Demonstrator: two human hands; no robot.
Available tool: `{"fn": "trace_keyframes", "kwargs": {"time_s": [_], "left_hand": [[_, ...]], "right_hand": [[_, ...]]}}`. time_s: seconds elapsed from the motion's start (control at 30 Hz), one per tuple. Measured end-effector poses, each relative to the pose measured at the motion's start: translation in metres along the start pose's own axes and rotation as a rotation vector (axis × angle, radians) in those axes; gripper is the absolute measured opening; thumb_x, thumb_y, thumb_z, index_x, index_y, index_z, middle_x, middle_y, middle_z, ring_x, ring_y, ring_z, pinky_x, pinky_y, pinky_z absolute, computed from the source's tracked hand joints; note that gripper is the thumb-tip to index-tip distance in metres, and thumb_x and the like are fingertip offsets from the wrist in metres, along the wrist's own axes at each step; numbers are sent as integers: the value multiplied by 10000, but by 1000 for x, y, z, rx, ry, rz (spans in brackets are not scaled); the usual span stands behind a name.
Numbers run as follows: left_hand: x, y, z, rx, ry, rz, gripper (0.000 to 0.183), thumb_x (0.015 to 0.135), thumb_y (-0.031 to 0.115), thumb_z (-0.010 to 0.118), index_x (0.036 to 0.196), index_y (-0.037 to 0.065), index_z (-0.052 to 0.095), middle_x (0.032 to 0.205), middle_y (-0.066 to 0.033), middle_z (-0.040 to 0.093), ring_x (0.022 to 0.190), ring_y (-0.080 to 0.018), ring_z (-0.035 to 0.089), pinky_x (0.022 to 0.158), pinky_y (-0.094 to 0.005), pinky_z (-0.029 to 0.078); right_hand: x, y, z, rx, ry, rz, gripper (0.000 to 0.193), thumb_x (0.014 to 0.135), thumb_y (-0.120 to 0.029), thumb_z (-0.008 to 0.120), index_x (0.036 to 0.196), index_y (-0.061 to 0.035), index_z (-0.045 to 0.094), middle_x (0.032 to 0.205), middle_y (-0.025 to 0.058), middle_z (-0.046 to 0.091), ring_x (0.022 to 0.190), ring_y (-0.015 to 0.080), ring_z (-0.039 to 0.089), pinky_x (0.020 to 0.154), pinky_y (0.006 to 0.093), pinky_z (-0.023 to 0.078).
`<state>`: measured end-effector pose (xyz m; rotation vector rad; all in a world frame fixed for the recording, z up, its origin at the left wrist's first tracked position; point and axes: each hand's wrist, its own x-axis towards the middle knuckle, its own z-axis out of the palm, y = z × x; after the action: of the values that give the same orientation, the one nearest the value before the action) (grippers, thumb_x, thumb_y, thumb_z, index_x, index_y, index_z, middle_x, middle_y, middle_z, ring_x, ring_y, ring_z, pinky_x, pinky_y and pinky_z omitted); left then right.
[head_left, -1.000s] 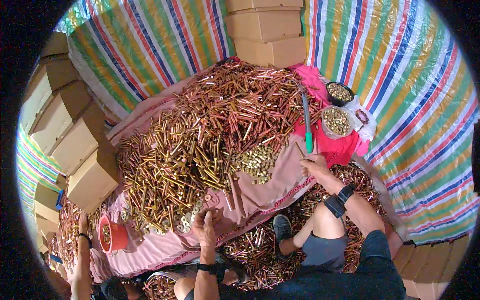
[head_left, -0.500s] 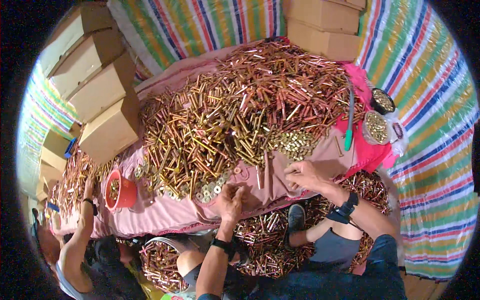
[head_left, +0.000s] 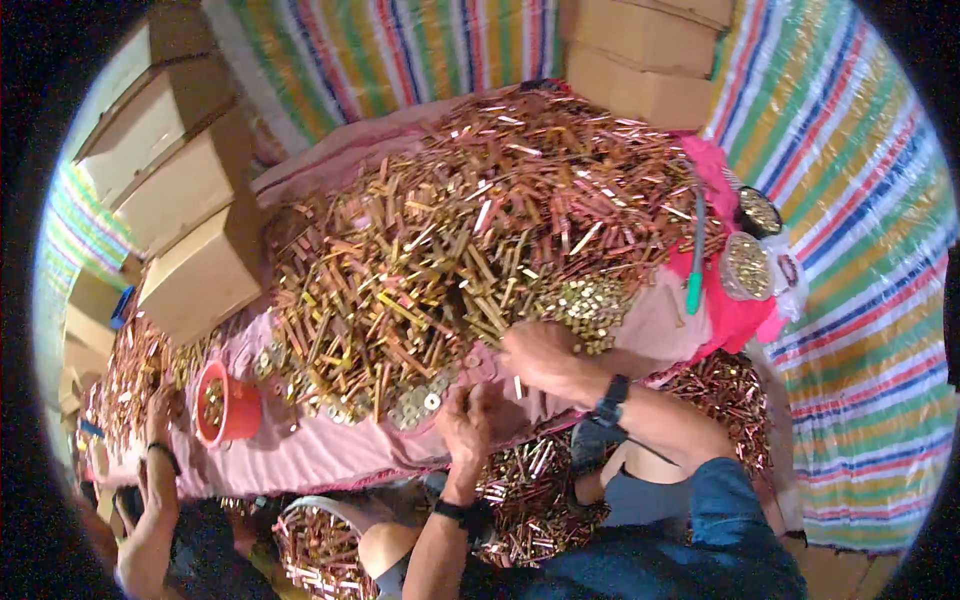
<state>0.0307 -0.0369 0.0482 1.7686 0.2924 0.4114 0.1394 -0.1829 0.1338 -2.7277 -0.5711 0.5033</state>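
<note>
A large heap of long brass-coloured bolts [head_left: 400, 290] covers a pink cloth [head_left: 330, 455]. My left hand [head_left: 466, 425] rests at the cloth's near edge, its fingers curled together; anything in them is too small to make out. Beside it lie flat washers [head_left: 415, 402]. My right hand [head_left: 540, 352] reaches over the near edge of the heap, between the bolts and a patch of small nuts [head_left: 585, 308]. Its fingers point down and are blurred and partly hidden. A single bolt [head_left: 518, 386] lies on the cloth between my hands.
A red bucket [head_left: 228, 405] stands left, near a co-worker's hand [head_left: 160, 410]. Cardboard boxes [head_left: 200, 265] are stacked at the far left. A green-handled tool [head_left: 694, 285] and a clear tub of small parts [head_left: 746, 268] lie right. More bolts [head_left: 540, 470] fill the space below.
My right hand has moved left, from the cloth beside the nuts to the near edge of the bolt heap. My left hand stays by the washers. The view has shifted slightly.
</note>
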Motion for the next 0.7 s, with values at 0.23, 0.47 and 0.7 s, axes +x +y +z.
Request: {"fn": "trace_keyframes", "kwargs": {"time_s": [0.23, 0.47, 0.7], "left_hand": [[3, 12, 2, -173, -76, -190, 266, 1024, 217, 598, 1004, -36, 677, 767, -18, 649, 557, -75, 569, 481, -236, 473], [14, 12, 5, -424, -79, -186, 256, 1003, 173, 630, 1173, -16, 667, 875, -28, 701, 632, -77, 622, 526, -237, 504], [26, -2, -7, -358, -205, -104, 131, 990, 122, 631, 1066, 24, 675, 838, 7, 679, 685, -44, 587, 575, -202, 463]], "right_hand": [[7, 22, 22, 261, 186, -163, 256, 873, -179, 619, 745, 26, 533, 724, 212, 519, 692, 325, 541, 643, 467, 439], [-12, -2, 32, 314, 274, -462, 251, 858, -185, 639, 955, 46, 616, 894, 224, 625, 810, 366, 634, 703, 473, 506], [-14, -2, 35, 406, 223, -480, 309, 871, -186, 636, 1083, 40, 628, 951, 235, 659, 873, 367, 663, 747, 452, 530]]}}
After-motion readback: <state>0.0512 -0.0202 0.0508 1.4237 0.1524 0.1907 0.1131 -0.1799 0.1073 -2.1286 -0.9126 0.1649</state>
